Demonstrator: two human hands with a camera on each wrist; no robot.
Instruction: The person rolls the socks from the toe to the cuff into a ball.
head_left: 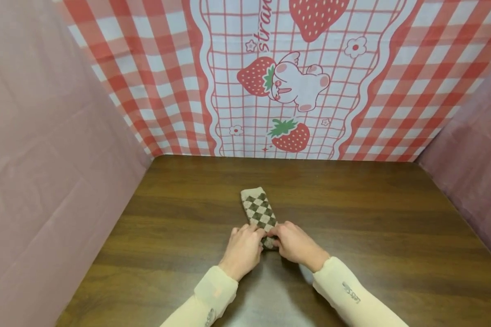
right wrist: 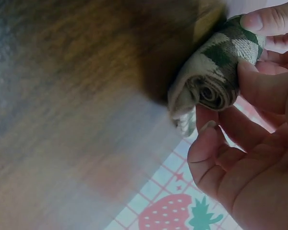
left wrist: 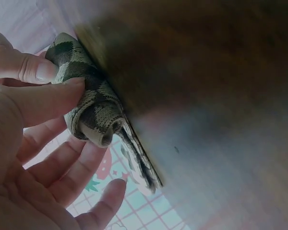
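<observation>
A knitted sock (head_left: pixel 260 210) with beige and dark green diamonds lies on the table, its flat plain-edged end pointing away from me. Its near end is wound into a roll (left wrist: pixel 89 100), and the spiral of layers shows at the side of the roll (right wrist: pixel 212 93) in the right wrist view. My left hand (head_left: pixel 243 247) grips the left side of the roll, thumb on the near face and fingers around the far side. From the right, my right hand (head_left: pixel 296 243) holds the roll the same way. Both hands nearly meet, covering part of the sock in the head view.
The brown wooden table (head_left: pixel 180 204) extends around the hands. Behind it hangs a red-and-white checked cloth (head_left: pixel 159 68) with strawberries. Pink cloth walls (head_left: pixel 57 159) stand at the left and right sides.
</observation>
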